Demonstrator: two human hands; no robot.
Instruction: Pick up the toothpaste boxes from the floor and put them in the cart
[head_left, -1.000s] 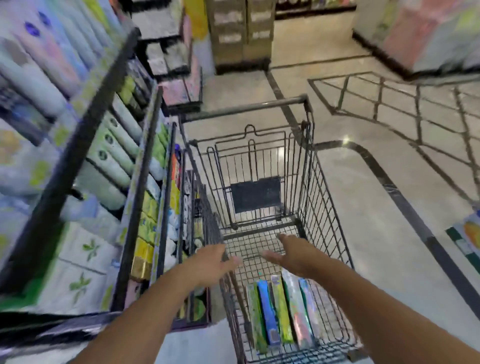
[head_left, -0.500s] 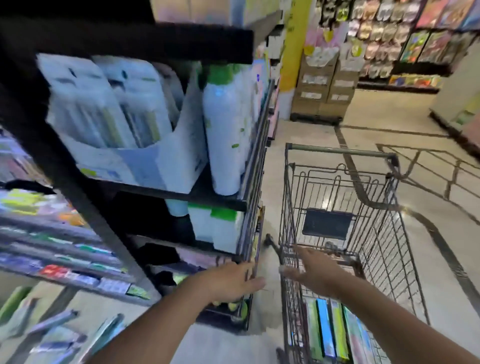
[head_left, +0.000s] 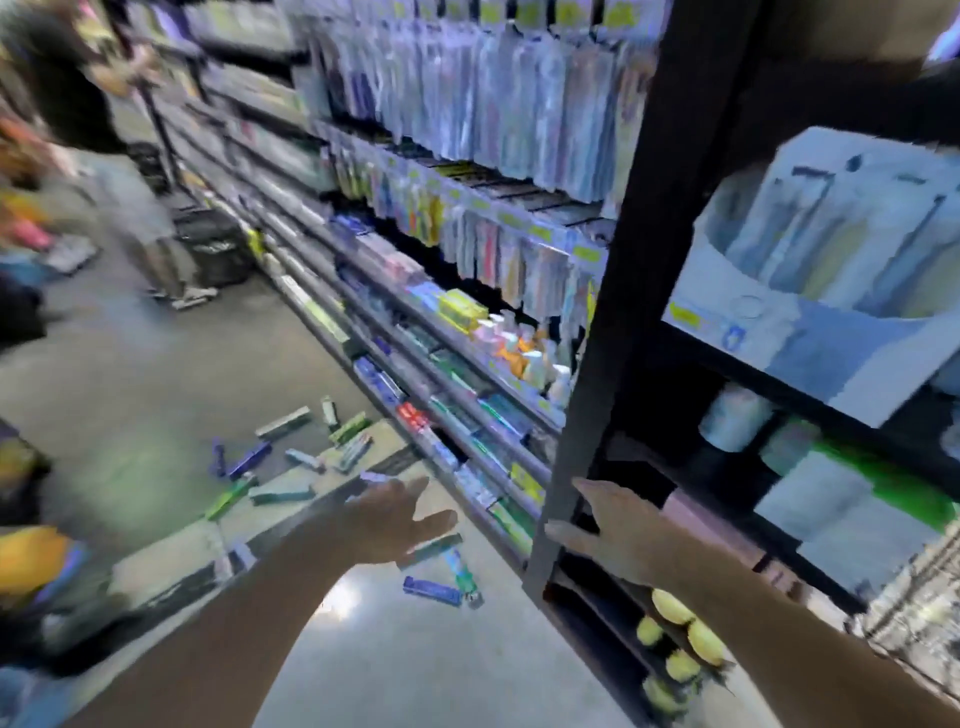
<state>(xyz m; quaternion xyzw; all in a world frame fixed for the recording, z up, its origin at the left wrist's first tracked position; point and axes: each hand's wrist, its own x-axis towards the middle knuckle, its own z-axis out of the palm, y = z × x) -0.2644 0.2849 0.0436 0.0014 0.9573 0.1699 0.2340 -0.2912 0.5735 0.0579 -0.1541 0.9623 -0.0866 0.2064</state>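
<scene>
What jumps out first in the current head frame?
Toothpaste boxes lie scattered over the shiny floor at the foot of the long shelves, a blue box nearest the person. Both hands reach forward empty: the left hand open above the floor, the right hand by the black shelf post.

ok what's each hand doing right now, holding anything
Left hand: open, fingers spread, holding nothing.
Right hand: open, holding nothing.

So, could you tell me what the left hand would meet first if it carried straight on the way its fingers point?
Probably the teal toothpaste box on the floor just beyond the left hand; depth is unclear.
</scene>
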